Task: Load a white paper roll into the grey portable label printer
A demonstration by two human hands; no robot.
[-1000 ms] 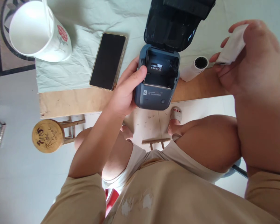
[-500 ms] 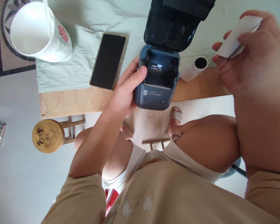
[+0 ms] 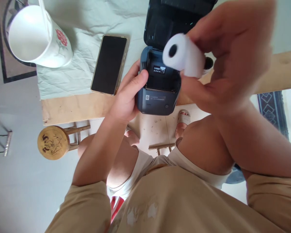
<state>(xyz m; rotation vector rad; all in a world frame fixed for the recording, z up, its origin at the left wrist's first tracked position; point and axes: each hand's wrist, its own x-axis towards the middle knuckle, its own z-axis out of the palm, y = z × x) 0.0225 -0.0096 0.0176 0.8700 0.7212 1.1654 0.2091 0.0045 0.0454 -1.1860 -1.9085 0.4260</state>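
Beside printer [image 3: 157, 94]: phone [image 3: 109, 64], cup [image 3: 36, 35].

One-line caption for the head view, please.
Left hand steadies an open printer at the table edge; right hand holds a paper roll above it, beside a phone and cup.
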